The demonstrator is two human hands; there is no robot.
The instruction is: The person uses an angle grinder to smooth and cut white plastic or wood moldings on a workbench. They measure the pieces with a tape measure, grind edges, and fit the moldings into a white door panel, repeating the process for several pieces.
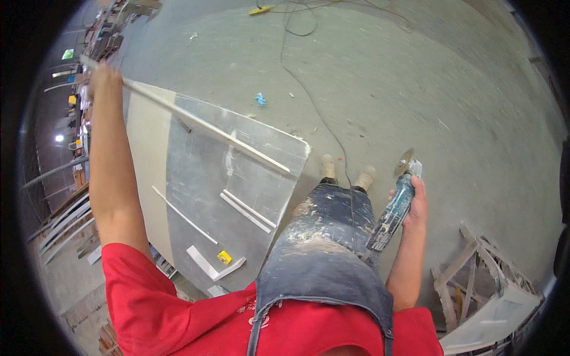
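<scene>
My left hand (pixel 105 78), raised at the far left, is closed around one end of a long pale strip (pixel 208 126). The strip slants over the grey-topped table (pixel 196 157), its other end near the table's right side. My right hand (pixel 418 204) grips an angle grinder (pixel 393 215) with a dusty teal body. Its round cutting disc (pixel 405 162) points away from me, over the floor. On the table lie two short white strips (pixel 246 212), a thin strip (pixel 185 215), a yellow tape measure (pixel 224 257) and a white angled piece (pixel 202 263).
A dark cord (pixel 317 113) runs across the concrete floor toward my legs. At the lower right stands a wooden frame (pixel 469 279) beside a white panel (pixel 493 323). Long white strips (pixel 65 222) are stacked at the left. A blue scrap (pixel 260 98) lies on the floor.
</scene>
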